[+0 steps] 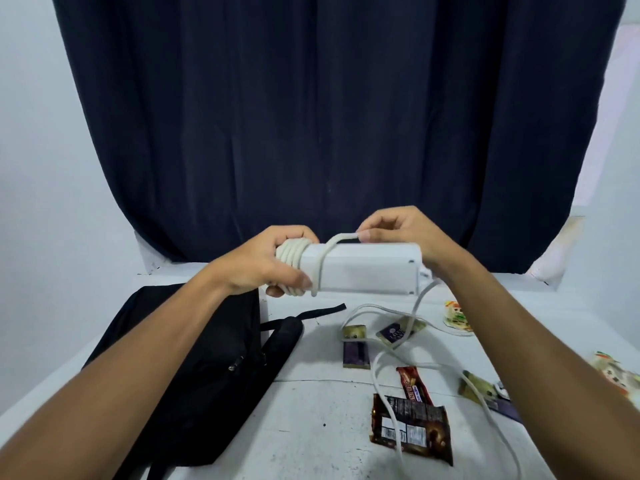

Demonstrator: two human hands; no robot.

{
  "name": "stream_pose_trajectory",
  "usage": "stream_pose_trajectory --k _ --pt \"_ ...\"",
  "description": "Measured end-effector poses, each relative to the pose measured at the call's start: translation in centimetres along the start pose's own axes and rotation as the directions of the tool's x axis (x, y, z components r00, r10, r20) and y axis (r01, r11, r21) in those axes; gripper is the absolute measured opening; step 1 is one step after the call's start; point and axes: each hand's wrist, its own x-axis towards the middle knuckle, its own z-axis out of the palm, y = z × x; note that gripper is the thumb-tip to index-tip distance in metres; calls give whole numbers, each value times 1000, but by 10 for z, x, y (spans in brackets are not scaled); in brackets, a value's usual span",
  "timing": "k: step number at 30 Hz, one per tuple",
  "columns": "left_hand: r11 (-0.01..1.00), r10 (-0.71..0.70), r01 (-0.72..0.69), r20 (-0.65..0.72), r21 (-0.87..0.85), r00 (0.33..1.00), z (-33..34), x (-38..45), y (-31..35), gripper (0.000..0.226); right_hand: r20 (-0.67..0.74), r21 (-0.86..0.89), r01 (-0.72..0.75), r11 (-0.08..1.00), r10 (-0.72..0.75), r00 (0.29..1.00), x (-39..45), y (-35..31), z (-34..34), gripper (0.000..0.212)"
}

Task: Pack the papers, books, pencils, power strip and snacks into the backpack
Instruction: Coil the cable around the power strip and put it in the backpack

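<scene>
I hold a white power strip (pixel 363 268) level above the table. My left hand (pixel 266 265) grips its left end, where several turns of white cord are wound round it. My right hand (pixel 394 230) pinches the cord (pixel 341 238) above the strip's top edge. The loose cord (pixel 377 372) trails down over the table and across the snacks. A black backpack (pixel 207 368) lies flat at the left under my left forearm. Snack packets lie on the table: a brown one (pixel 412 427), a red bar (pixel 412 382), a purple bar (pixel 356 353) and a purple packet (pixel 398 332).
The white table (pixel 318 427) fills the lower view, with a dark blue curtain (pixel 329 116) behind it. More packets lie at the right: a colourful one (pixel 457 317), another at the edge (pixel 613 372) and a gold-purple one (pixel 485 393).
</scene>
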Motion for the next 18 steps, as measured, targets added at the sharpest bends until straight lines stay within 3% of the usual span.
stream_pose_trajectory --k 2,3,4,7,9,12,14,18 --pt "990 43 -48 -37 -133 998 1 1 -1 36 -31 136 -93 986 98 995 -4 7 10 66" --pt "984 43 -53 -60 -171 997 1 2 -3 39 -34 170 -114 979 122 992 -10 11 14 72" --pt "980 35 -49 -77 -195 996 1 1 -5 41 -3 127 -133 983 134 991 -13 20 18 61" --pt "972 8 -30 -92 -234 996 2 -2 -9 46 156 36 -137 990 130 979 -26 34 27 3" --pt "973 -13 -18 -132 -231 991 5 0 -9 50 183 193 -131 972 95 979 -30 39 39 19" --pt "972 -60 13 -195 -233 979 13 4 -7 49 37 405 -83 911 75 997 -28 41 60 40" --pt "973 -56 7 -205 -231 977 17 6 -6 53 -27 482 -75 873 100 995 -27 37 69 36" --pt "985 15 -50 -211 -163 977 28 6 -4 76 -13 585 -113 803 149 989 -28 31 76 38"
